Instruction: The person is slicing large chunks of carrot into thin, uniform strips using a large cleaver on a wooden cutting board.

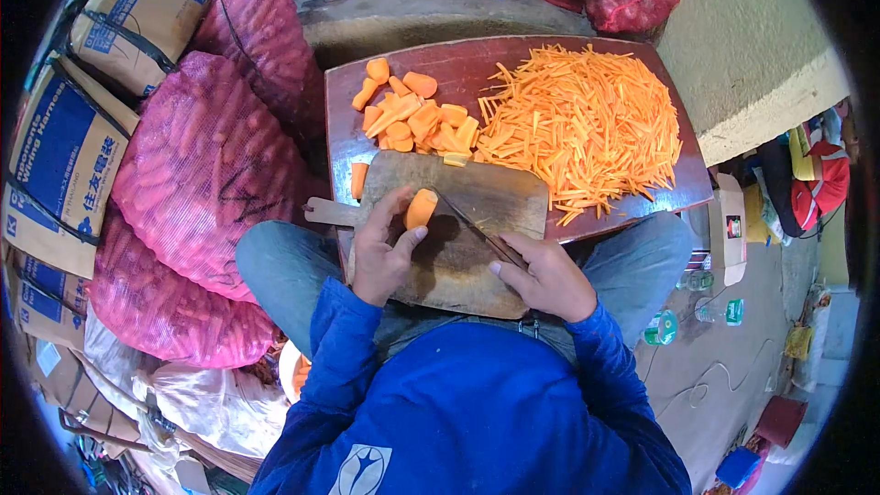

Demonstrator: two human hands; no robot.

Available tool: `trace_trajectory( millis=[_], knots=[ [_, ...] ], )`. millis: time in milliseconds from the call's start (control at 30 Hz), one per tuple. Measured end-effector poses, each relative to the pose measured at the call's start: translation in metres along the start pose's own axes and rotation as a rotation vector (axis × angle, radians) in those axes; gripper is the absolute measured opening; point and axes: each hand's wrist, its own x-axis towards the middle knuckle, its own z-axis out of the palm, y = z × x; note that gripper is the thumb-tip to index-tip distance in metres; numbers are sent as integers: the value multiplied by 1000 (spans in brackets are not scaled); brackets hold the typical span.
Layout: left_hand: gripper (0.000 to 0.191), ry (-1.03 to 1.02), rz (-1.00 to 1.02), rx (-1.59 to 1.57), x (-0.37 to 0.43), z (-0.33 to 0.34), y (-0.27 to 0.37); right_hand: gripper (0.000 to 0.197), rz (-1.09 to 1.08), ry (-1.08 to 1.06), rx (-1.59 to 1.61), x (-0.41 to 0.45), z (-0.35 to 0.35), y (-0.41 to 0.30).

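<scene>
A peeled carrot piece (421,209) is held upright between the fingers and thumb of my left hand (386,245), above the wooden cutting board (474,275). My right hand (547,273) grips a knife (474,227) by its handle, the blade slanting up and left towards the carrot piece. The board has a short handle at its left and rests at the near side of a dark red table (454,55). Beyond it lie peeled carrot chunks (423,120) on the left and a large heap of carrot sticks (584,124) on the right.
Pink mesh sacks of carrots (199,172) and cardboard boxes (62,151) crowd the left. A concrete wall (749,34) stands at the upper right. Plastic bottles (661,327) lie on the floor at the right. A white container (292,368) with orange pieces sits beside my left sleeve.
</scene>
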Motion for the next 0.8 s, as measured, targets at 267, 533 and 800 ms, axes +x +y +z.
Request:
trace_trajectory(
  millis=[267,533,800],
  knots=[
    [50,-78,378,795,2,-7,9,35,-19,27,12,-2,0,5],
    [36,-119,533,805,8,3,-5,42,6,-26,8,-7,3,-15],
    [37,-193,510,902,8,6,0,42,40,-59,48,-13,-3,-19]
  ],
)
